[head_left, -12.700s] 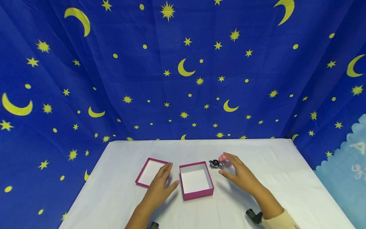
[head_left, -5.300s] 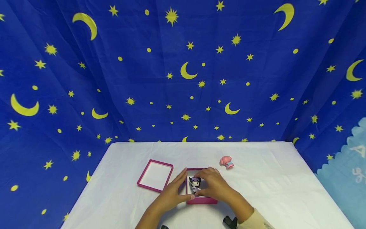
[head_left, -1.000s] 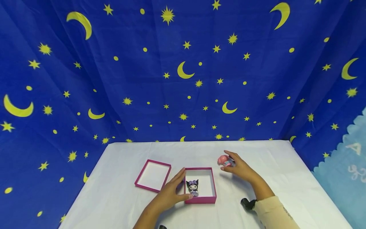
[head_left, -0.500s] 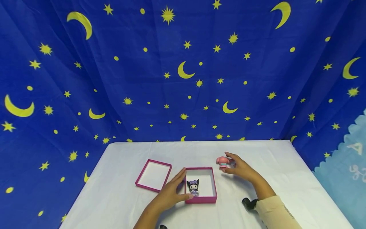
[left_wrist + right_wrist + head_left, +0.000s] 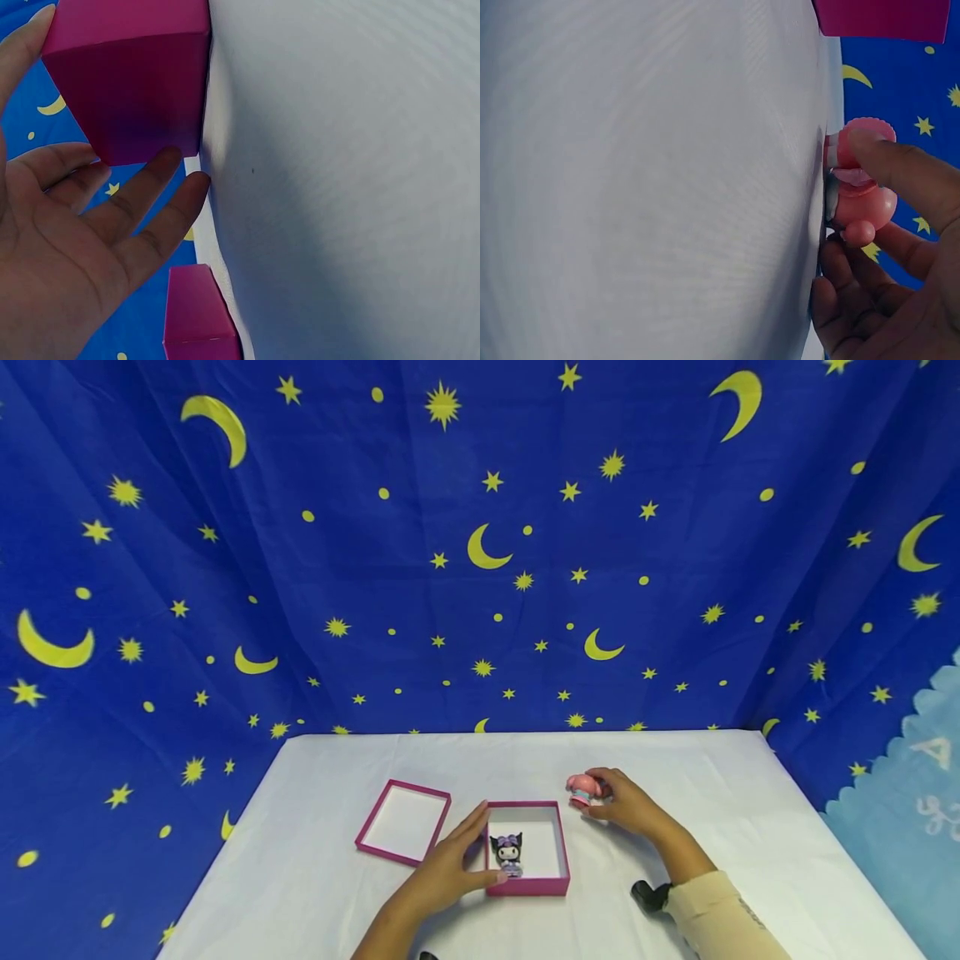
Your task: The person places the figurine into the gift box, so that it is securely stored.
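Observation:
My left hand [image 5: 448,864] rests against the left side of an open magenta box [image 5: 531,887]. Its thumb touches the near edge and its fingers reach along the side. In the left wrist view, the fingers lie loosely extended by the box wall [image 5: 135,97]. A black-and-purple figurine [image 5: 508,853] lies face up at the left inside the box. Right of the box, my right hand [image 5: 626,802] pinches a pink figurine [image 5: 582,787], its back towards the head camera. In the right wrist view, the thumb presses on the pink figurine [image 5: 866,206], with fingers on its far side.
Left of the box lies its magenta-rimmed lid [image 5: 405,822], white inside facing up. Everything sits on a white-clothed table [image 5: 690,768]. A blue curtain with moons and stars [image 5: 480,593] hangs behind and at the sides.
The black-and-purple figurine has gone from beside the pink one into the box. Over the last second my right hand has turned the pink figurine and closed on it. My left hand has stayed put.

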Demonstrator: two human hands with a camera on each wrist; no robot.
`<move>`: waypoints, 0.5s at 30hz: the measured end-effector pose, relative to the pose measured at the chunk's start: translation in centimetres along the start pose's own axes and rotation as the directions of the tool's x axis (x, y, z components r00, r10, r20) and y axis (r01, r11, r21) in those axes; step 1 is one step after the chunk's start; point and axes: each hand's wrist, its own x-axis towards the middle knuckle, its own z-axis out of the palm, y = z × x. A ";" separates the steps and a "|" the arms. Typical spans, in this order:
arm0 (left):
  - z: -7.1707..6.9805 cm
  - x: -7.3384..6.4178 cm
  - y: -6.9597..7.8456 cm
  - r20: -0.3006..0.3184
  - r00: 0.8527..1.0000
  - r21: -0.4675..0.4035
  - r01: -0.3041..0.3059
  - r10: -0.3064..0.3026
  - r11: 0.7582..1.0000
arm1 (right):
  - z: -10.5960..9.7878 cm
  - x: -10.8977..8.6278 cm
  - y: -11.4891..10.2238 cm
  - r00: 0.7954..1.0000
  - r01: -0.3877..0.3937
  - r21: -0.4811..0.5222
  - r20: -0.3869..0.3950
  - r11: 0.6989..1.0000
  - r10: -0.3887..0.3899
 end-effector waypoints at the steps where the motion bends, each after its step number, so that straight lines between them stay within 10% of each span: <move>1: 0.0 0.0 0.0 0.000 1.000 0.000 0.000 0.000 1.000 | 0.1 0.1 0.0 1.000 0.002 -0.004 -0.005 1.000 -0.002; 15: 0.0 0.0 -0.1 0.000 1.000 0.009 0.006 -0.006 1.000 | 0.0 -0.3 -0.1 0.999 0.020 0.009 -0.037 1.000 -0.020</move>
